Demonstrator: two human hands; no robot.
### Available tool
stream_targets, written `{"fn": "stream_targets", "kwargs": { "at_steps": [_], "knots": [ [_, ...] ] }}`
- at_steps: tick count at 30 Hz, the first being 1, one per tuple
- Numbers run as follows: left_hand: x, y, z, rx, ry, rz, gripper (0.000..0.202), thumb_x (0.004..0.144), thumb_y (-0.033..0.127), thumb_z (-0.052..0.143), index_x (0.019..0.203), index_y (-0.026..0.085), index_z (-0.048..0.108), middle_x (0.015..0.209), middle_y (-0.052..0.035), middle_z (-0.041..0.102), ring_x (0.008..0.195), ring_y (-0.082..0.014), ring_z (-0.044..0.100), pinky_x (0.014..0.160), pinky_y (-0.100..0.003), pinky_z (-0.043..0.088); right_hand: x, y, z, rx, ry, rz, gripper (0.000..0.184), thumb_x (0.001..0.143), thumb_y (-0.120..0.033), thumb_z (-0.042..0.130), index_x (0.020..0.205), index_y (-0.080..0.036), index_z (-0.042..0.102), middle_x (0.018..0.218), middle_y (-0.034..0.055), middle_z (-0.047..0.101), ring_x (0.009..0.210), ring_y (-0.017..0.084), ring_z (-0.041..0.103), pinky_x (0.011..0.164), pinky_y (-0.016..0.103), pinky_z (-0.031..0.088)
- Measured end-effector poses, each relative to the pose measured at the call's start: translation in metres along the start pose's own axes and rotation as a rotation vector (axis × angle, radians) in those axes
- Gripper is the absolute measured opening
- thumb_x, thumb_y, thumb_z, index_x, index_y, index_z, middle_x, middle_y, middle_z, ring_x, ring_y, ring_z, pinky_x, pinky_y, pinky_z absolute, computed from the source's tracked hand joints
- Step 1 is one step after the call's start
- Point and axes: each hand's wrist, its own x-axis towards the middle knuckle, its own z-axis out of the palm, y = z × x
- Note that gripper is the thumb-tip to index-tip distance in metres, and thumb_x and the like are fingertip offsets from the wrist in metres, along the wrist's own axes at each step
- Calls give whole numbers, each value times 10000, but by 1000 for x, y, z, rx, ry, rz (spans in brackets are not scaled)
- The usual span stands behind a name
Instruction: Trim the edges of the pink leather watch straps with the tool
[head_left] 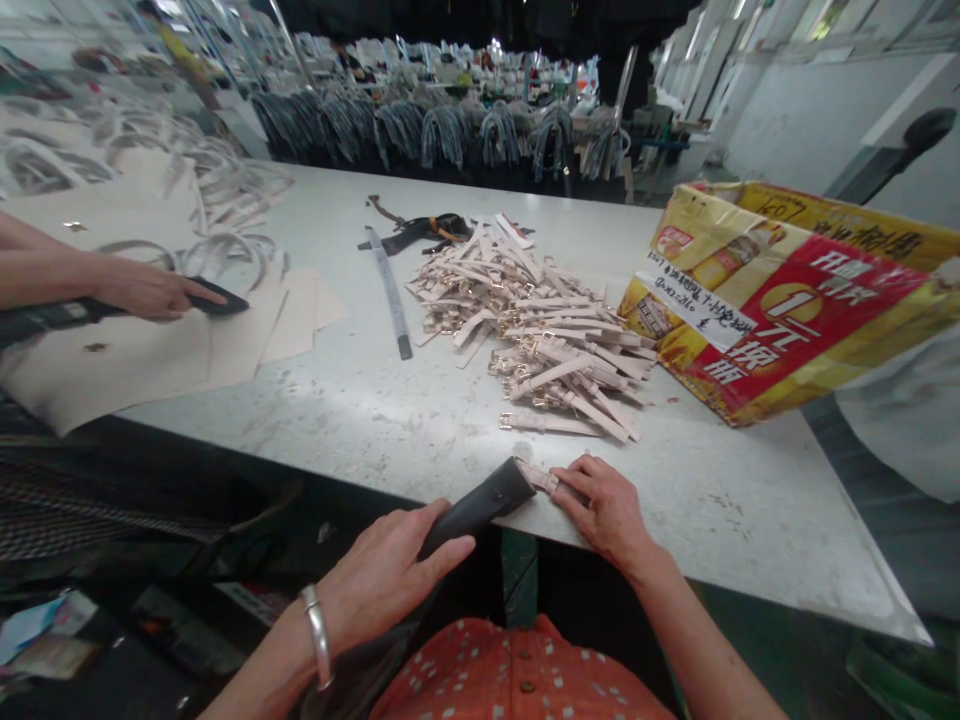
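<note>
My left hand (390, 578), with a silver bangle on its wrist, is closed around a black tool (480, 505) whose tip rests on the near edge of the white table (420, 410). My right hand (604, 505) lies on the table edge with its fingers pressing a small pink strap (537, 477) right at the tool's tip. Just beyond my hands a big heap of pink straps with gold buckles (525, 320) covers the middle of the table.
A red and yellow cardboard box (787, 300) lies on its side at the right. A grey strip (393, 292) and dark straps (420, 233) lie behind the heap. At the left another person's hand (150, 290) holds a black tool on beige sheets (150, 350).
</note>
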Motion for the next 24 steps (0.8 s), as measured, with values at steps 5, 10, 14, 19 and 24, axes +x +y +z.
{"fn": "stream_targets", "kwargs": {
  "at_steps": [5,10,14,19,24],
  "knots": [
    [7,22,3,51,10,45,467,836,579,318,952,213,585,741,-50,643,748,-238,622,637,-297,409,1,-1,-2,8,-10,12,243,842,-381,530,1016,-268,655,836,28,598,797,154,544,690,255,411],
    [12,17,0,2,27,52,445,829,570,349,943,211,587,756,-41,645,763,-228,621,671,-296,423,0,-1,-3,42,10,20,212,824,-343,553,997,-258,644,857,25,615,803,157,562,696,255,419],
    [6,-4,-4,-35,95,-25,511,823,598,339,1031,196,578,797,-47,655,783,-229,618,716,-315,437,0,-4,-1,69,41,48,147,798,-227,554,927,-228,625,861,24,615,794,162,557,709,267,414],
    [-7,-16,-5,-76,112,-77,542,804,596,368,1088,187,581,868,-56,672,846,-232,621,764,-309,445,2,-19,1,-14,43,23,173,751,-125,519,877,-204,607,868,41,613,840,189,526,748,310,384],
    [-14,-18,-1,-77,126,-77,556,771,595,418,1117,192,581,976,-68,674,938,-252,599,837,-334,428,-5,-25,1,-29,18,-56,248,781,-236,551,1021,-217,612,994,61,596,923,216,493,796,360,374]
  ]
}}
